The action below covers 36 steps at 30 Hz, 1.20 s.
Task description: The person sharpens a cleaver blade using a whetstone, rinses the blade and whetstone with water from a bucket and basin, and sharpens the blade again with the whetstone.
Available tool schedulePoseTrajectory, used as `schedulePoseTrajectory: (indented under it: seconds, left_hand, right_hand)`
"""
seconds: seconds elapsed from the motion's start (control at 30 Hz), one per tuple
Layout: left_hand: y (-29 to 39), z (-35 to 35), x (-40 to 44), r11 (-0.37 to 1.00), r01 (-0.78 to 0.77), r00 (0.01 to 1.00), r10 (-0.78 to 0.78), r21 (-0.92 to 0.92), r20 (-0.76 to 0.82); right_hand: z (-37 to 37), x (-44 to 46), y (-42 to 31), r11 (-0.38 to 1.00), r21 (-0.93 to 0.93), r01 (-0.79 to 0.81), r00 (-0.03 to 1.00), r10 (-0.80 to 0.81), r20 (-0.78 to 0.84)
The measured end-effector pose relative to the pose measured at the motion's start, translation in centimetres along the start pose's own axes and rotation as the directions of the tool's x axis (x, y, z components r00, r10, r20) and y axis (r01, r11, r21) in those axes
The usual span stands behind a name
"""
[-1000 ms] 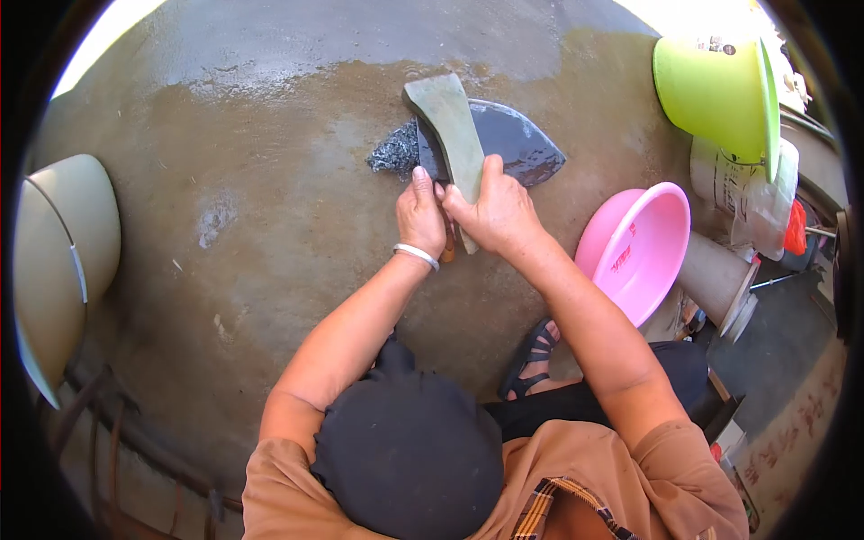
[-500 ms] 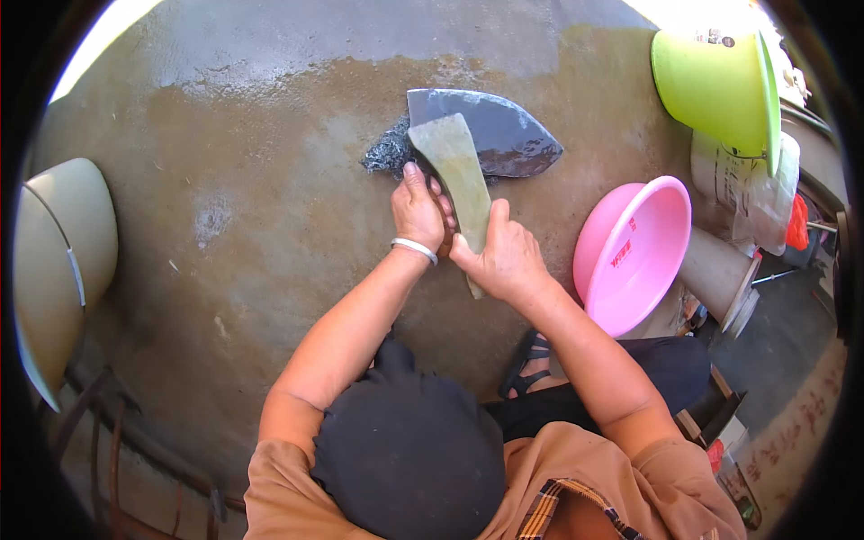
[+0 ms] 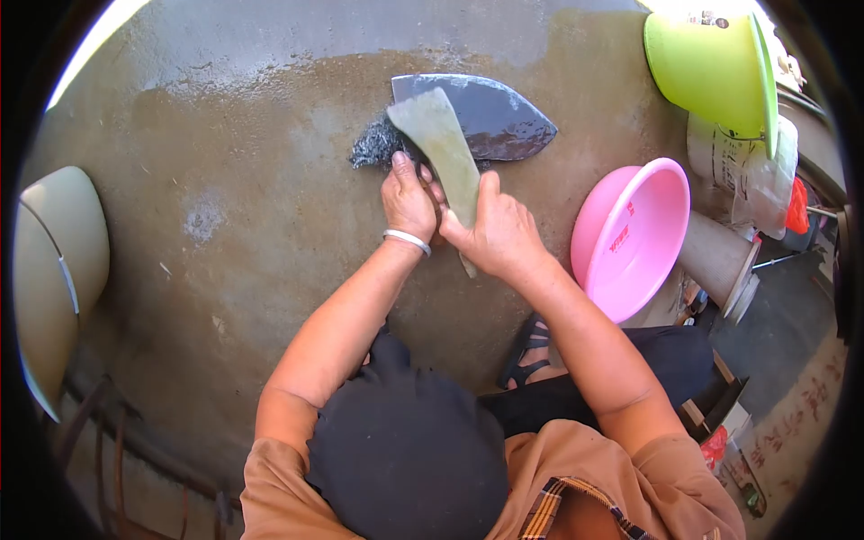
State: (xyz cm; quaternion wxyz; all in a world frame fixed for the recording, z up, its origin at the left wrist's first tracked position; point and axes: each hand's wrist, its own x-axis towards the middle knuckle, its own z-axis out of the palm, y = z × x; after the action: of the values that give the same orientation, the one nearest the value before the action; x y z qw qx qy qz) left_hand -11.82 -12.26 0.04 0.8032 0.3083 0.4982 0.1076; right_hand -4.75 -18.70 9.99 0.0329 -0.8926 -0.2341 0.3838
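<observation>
A pale green-grey stone (image 3: 447, 153), long and curved, slants over a wide dark blade (image 3: 504, 117) with a pointed right end. My right hand (image 3: 498, 227) is wrapped round the stone's lower part. Just left of it, my left hand (image 3: 410, 200), with a white bangle at the wrist, is closed round the blade's handle, which is mostly hidden by the fingers. Beyond my left fingertips lies a rough black-and-white speckled lump (image 3: 374, 145), beside the blade's left end on the wet floor (image 3: 270, 180).
A pink basin (image 3: 637, 243) stands tilted at the right, with a grey spool-shaped object (image 3: 715, 263) behind it. A lime-green bucket (image 3: 706, 72) is at the upper right. At the left edge is a beige container (image 3: 67, 261). My sandalled foot (image 3: 537, 355) is below the basin.
The stone first slid back towards me along the blade, then moved forward again with my right hand. The blade now lies farther up and left than a second ago, and its handle hand moved with it.
</observation>
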Motion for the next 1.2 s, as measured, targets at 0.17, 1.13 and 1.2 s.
schedulePoseTrajectory:
  seconds: [0.17, 1.13, 1.2]
  left_hand:
    - [1.4, 0.1, -0.6, 0.997, 0.052, 0.999, -0.053, 0.063, 0.007]
    - [0.1, 0.0, -0.6, 0.980, -0.129, 0.992, 0.125, 0.152, 0.033]
    - [0.9, 0.2, -1.1, 0.997, 0.048, 0.999, -0.049, 0.053, 0.018]
  right_hand:
    - [-0.9, 3.7, -0.2, 0.998, 0.055, 0.005, 0.995, 0.001, -0.103]
    - [-0.9, 2.0, 1.7, 0.994, 0.107, -0.014, 1.000, 0.013, 0.006]
    - [0.2, 2.6, 4.7, 0.976, 0.169, -0.136, 0.981, 0.156, -0.113]
